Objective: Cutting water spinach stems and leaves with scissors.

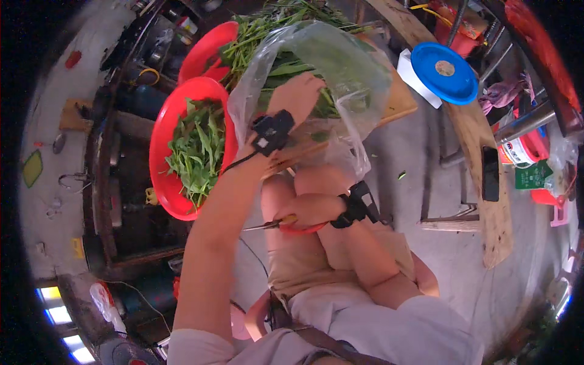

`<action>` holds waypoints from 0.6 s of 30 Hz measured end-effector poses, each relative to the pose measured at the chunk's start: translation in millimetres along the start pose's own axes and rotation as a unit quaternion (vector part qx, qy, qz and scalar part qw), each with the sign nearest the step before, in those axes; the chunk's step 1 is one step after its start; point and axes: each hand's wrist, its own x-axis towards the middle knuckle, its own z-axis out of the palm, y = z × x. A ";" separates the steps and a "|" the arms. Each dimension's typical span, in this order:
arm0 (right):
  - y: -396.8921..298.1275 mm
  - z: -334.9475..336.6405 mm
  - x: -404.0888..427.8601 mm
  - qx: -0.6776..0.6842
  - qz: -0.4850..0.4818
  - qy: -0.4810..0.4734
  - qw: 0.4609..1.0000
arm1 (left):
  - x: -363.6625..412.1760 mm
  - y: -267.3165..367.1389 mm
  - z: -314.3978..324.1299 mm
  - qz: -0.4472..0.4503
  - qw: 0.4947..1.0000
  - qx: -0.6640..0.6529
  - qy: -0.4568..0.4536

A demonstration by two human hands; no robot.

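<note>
My left hand reaches into the mouth of a clear plastic bag, over long leafy greens. The fingertips are against the leaves, and I cannot tell whether they grip any. Low over my thighs, my right hand holds scissors with red handles, blades pointing left. Both wrists wear black strapped devices. Left of the bag stands a red plastic basin with loose green leaves in it. Behind it, another red basin is partly covered by a heap of stemmed greens.
A wooden board lies under the bag. To the right, a wooden bench plank carries a blue lid and a black phone. Dark shelving stands on the left. Leaf scraps lie on the floor.
</note>
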 end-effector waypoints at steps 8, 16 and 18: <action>0.3 12.4 5.0 -0.036 -0.024 -0.005 0.999 | -15.1 0.0 -101.6 -0.167 0.958 -0.187 0.141; -9.1 17.5 4.3 0.070 0.004 -0.035 0.997 | -18.4 4.9 -180.1 -0.143 0.886 -0.357 0.261; -1.9 21.0 3.7 0.165 -0.013 -0.034 0.986 | -28.2 -3.1 -194.8 -0.152 0.875 -0.361 0.285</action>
